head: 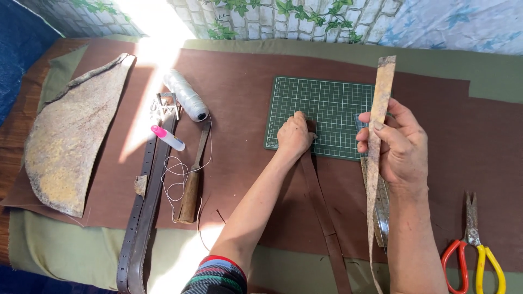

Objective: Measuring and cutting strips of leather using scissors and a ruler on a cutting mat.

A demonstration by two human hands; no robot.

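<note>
Head view: right hand [396,142], centre right, pinches a long pale leather strip [377,136] upright, fingers closed around its middle. Strip looks thin, light, floppy; probably best held mid-length or near an end, as lower part droops. Left hand [294,133] lies curled, knuckles down, pressing a dark brown strap [325,218] at the lower edge of the green cutting mat [327,109]. Left of frame: thread spool [185,93], awl [190,190], belt [143,218]. Lower right: scissors [473,245].
</note>
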